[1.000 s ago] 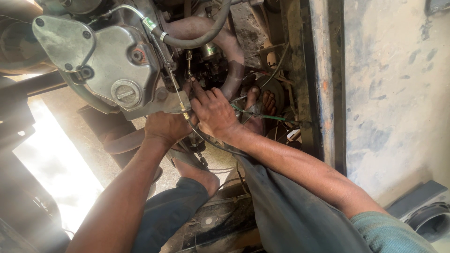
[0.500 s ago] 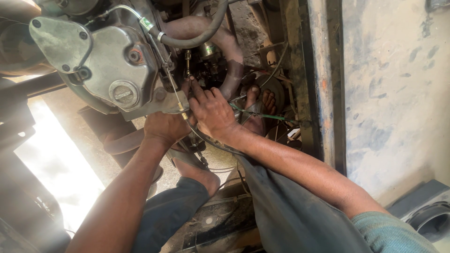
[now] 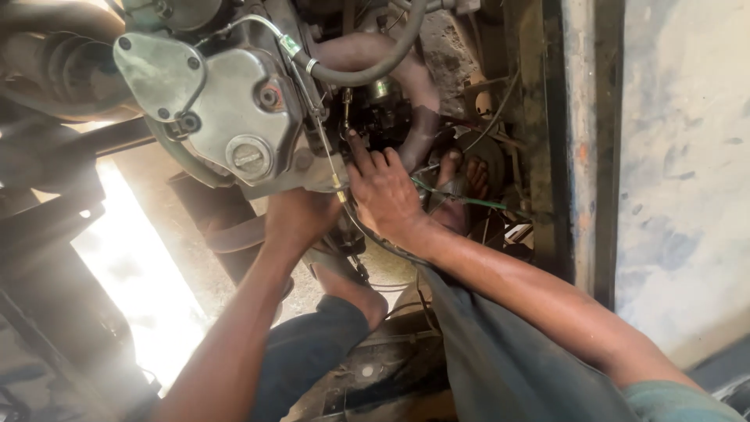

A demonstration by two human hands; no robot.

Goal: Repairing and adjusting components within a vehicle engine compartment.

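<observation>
Under the grey engine cover (image 3: pixel 226 109) we press our left hand (image 3: pixel 301 215) — grip hidden — while our right hand (image 3: pixel 387 191) fingers spread open beside the thin cable (image 3: pixel 328 152).

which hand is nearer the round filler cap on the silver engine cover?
Left. The left hand sits just below and right of the round cap, under the silver engine cover. The right hand is farther right, fingers at the dark parts beside the cover.

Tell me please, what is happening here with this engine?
A person sits on the ground working on a metal engine. The right hand reaches with its fingers into the dark, greasy parts behind the engine cover, beside a thin cable. The left hand presses up under the cover. A green wire runs nearby.
</observation>
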